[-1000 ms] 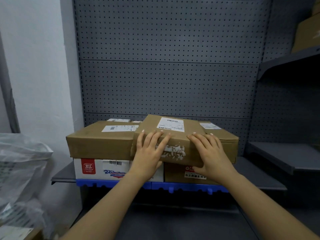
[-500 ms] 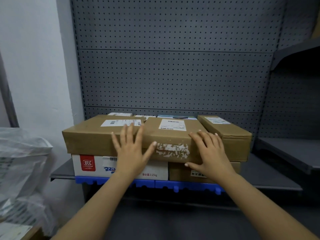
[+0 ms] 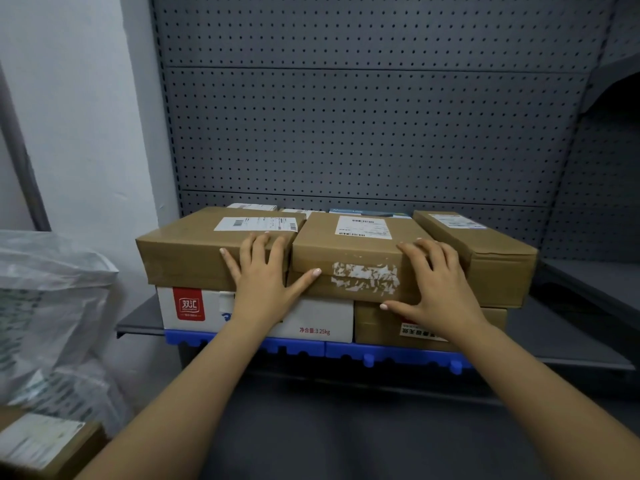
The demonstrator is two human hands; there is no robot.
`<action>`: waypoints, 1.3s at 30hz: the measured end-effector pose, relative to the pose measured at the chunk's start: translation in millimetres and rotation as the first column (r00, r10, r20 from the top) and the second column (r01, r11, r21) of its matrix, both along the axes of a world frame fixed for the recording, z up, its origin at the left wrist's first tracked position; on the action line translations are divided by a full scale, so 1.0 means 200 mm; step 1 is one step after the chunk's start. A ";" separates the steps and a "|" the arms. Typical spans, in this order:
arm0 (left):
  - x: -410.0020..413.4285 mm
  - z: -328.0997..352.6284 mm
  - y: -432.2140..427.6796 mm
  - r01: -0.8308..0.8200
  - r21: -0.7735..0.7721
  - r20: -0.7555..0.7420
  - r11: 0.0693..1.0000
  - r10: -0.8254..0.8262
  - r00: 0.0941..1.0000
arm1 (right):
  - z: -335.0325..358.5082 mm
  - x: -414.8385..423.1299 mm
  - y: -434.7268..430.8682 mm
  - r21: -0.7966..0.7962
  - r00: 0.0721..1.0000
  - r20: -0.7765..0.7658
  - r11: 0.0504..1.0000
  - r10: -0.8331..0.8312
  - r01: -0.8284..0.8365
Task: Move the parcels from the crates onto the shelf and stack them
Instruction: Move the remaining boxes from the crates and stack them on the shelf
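Reaches forward with both bare forearms from the bottom of the view toward a stack of parcels on a shelf. Presses the left hand [image 3: 265,285] flat and wide, fingers splayed upward, over the seam where the left brown parcel [image 3: 194,258] touches the middle brown parcel [image 3: 360,251], thumb stretched sideways onto the middle one's front face. Lays the right hand [image 3: 440,289] on the right front corner of that same middle parcel, fingers fairly straight over its top edge, thumb spread low along its bottom edge. Holds both palms spread against cardboard, curled round nothing. Finds the middle parcel, marked by a white shipping label on top and torn white tape on its front, lying in the top layer of the stack, with a narrower right brown parcel [image 3: 498,268] just beside it. Shows a lower layer beneath: a white carton [image 3: 311,317] bearing a red logo, and a brown carton [image 3: 377,323] next to it, both sitting on a blue plastic base [image 3: 381,353]. Rests all of this on a dark grey metal shelf [image 3: 138,323] backed by a grey pegboard panel [image 3: 346,133]. Takes in a white wall [image 3: 69,98] to the left, crumpled clear plastic bags [image 3: 52,306] below it, and a labelled cardboard box [image 3: 41,441] in the bottom left corner. Catches another grey shelf [image 3: 595,282] at the right edge.
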State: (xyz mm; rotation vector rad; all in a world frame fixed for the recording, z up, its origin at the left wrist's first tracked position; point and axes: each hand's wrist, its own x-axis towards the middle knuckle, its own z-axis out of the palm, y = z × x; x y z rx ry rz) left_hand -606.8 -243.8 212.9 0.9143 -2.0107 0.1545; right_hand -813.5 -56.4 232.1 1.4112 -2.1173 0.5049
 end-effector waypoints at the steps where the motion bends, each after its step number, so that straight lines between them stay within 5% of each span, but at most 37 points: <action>1: 0.00 0.00 0.00 0.004 -0.004 0.007 1.000 -0.004 1.000 | 0.00 0.00 0.00 0.004 1.000 0.003 1.000 -0.003 0.003; 28: -0.02 -0.01 0.02 -0.092 -0.008 0.116 0.996 0.092 0.989 | 0.03 0.06 -0.04 0.067 0.991 0.010 0.989 -0.133 0.132; 39: 0.00 -0.02 0.03 0.001 0.068 0.094 0.998 -0.008 0.996 | 0.02 0.07 -0.02 0.074 0.993 -0.034 0.990 -0.116 0.119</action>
